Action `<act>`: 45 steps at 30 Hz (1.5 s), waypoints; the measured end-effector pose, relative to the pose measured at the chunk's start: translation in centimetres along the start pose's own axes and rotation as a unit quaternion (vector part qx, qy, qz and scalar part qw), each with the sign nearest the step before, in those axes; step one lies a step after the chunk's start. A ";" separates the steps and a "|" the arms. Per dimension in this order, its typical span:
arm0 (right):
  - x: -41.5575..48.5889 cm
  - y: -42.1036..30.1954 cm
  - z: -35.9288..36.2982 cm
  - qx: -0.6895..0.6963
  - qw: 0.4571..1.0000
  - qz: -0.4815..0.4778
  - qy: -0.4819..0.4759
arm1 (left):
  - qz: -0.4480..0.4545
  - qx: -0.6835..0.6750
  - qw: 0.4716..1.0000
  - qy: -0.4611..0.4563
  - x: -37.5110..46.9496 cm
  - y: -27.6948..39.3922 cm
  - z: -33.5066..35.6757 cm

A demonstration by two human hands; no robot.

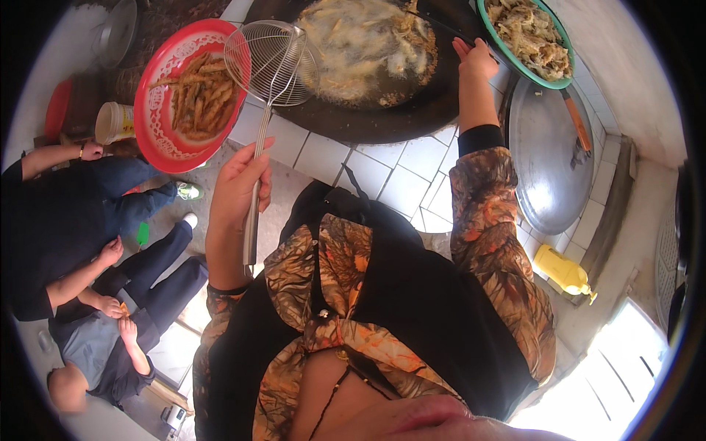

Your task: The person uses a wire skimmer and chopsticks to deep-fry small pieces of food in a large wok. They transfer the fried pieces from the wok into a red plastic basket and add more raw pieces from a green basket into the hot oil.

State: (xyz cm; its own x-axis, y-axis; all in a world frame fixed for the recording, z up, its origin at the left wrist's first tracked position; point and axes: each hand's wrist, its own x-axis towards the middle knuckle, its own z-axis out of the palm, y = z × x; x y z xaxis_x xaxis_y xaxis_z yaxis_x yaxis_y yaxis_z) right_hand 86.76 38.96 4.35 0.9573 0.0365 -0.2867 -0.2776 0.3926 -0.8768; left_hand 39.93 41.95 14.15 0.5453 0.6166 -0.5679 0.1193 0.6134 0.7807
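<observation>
A large wok (380,124) holds bubbling oil with many pieces of frying food (353,49). My left hand (242,173) grips the metal handle of a wire skimmer (270,60), whose basket overlaps the wok's left edge and the rim of a red basin (149,127). Fried strips (201,105) lie in that basin. Over the wok's right edge, my right hand (475,58) holds a dark, thin utensil, its far end among the food; whether it is chopsticks I cannot tell. Beyond this hand, a green-rimmed basin (568,41) contains pale, coated pieces.
A round metal lid (546,160) rests on the tiled counter (380,171), with a wooden-handled tool (576,118) over it. A yellow bottle (561,270) lies at right. Two people (55,220) (105,336) are at left, near a white tub (115,122).
</observation>
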 end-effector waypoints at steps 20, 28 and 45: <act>-0.3 5.0 0.5 -0.340 0.924 -0.122 -0.127 | -0.030 -0.043 0.998 0.034 0.1 -0.8 0.1; -1.3 1.1 0.5 -0.147 0.979 0.011 -0.138 | -0.029 -0.012 0.999 -0.005 2.3 -0.8 0.2; -4.9 -1.7 -12.2 -0.224 0.913 0.067 -0.335 | -0.033 0.170 0.977 -0.124 10.3 -4.0 3.7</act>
State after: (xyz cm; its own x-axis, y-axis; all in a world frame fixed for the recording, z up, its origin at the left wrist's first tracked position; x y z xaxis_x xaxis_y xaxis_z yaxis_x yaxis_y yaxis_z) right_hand 81.52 26.87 2.52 0.7051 0.6690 -0.2350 -0.2578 -0.0670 -0.9639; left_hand 48.18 44.04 6.16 0.7060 0.4177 -0.5719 0.4062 0.4227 0.8101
